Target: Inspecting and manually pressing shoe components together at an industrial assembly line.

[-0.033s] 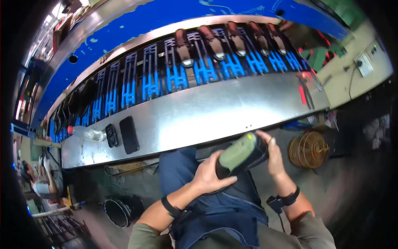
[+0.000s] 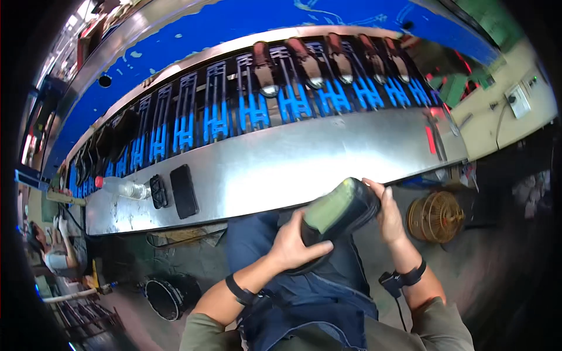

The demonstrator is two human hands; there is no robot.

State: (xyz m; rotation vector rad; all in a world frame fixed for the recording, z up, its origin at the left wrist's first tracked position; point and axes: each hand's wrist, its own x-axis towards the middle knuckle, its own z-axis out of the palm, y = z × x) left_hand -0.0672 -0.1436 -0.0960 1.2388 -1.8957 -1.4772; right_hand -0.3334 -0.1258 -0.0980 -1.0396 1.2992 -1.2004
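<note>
Gripped at both ends, sole up: a black shoe point(image 2: 336, 219) with a greenish sole, held over the lap just below the steel bench point(image 2: 304, 161). Left hand point(image 2: 293, 245) clenched around the heel end, thumb laid across the upper, fingers wrapped under and out of sight. Right hand point(image 2: 386, 213) cupped on the toe end, fingertips point(image 2: 370, 186) curled over the rim of the sole. Tilted toe-high toward the bench, clear of its edge. Likely best kept that way for a check of the sole: thumb pressure light so the upper does not crease, toe steadied rather than squeezed, sole turned to the light off the bench. Wrist straps on both forearms, a cable hanging from the right one, best kept off the shoe. On the bench, well left of the shoe, a black phone point(image 2: 184, 191), a small dark case point(image 2: 158, 191) beside it and a clear bottle point(image 2: 122, 187) on its side. Beyond the bench, blue racks point(image 2: 257, 111) carrying brown shoes point(image 2: 304, 61). Right of the shoe, near the floor, a round wire cage point(image 2: 436, 216).
</note>
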